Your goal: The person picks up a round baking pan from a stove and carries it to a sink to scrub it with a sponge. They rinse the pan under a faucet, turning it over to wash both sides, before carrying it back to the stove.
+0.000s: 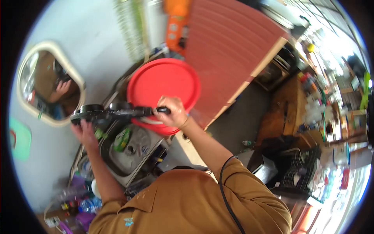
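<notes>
A black pan-like object with a long handle (113, 113) is held up sideways between my two hands. My right hand (172, 112) is wrapped round the end of its handle, in front of a round red lid (165, 84). At the pan's far end, my left hand (85, 133) touches its underside from below, with its fingers partly hidden and blurred. Below the pan is a metal sink (132, 156), with a green and white packet (122, 140) in it.
A mirror (51, 84) hangs on the pale wall at the left. A reddish panel (230, 50) with a wooden edge stands beyond the lid. Bottles (90, 204) lie at the lower left. A wooden cabinet (286, 111) and cluttered shelves are at the right.
</notes>
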The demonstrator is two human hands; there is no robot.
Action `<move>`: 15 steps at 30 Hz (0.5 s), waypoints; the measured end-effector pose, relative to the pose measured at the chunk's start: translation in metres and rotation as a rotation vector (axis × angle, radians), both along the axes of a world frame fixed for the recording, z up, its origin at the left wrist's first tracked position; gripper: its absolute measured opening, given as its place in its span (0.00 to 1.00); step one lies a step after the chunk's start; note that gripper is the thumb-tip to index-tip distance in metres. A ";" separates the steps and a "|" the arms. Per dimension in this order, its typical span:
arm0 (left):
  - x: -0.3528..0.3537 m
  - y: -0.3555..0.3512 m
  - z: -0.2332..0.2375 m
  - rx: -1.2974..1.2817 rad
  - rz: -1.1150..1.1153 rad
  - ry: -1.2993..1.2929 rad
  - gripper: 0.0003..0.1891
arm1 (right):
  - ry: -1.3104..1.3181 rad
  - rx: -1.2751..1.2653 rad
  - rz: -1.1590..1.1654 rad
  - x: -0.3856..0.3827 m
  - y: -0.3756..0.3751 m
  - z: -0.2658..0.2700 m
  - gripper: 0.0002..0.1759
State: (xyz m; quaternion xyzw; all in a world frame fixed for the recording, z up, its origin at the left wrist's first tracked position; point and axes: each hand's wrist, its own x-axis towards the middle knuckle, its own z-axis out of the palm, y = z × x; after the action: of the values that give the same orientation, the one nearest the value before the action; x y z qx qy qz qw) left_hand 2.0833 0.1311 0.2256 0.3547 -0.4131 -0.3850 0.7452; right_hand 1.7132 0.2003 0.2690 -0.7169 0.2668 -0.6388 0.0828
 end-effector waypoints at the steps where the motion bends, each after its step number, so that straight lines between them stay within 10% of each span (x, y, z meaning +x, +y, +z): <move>1: -0.020 0.009 0.010 0.055 0.050 -0.089 0.24 | -0.053 0.076 -0.046 -0.026 0.020 -0.014 0.08; 7: -0.224 0.070 0.072 -0.254 -0.007 -0.422 0.28 | -0.568 0.223 -0.304 -0.175 0.152 -0.051 0.04; 15: -0.541 0.128 0.107 -0.403 -0.644 -0.357 0.26 | -1.087 0.436 -0.718 -0.372 0.263 -0.095 0.09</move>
State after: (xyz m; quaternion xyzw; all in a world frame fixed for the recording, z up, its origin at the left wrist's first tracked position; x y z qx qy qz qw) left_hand 1.5418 0.2594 0.3324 0.1159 -0.6926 -0.4420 0.5581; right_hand 1.3408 0.4633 0.1745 -0.1288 0.5309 -0.8274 0.1303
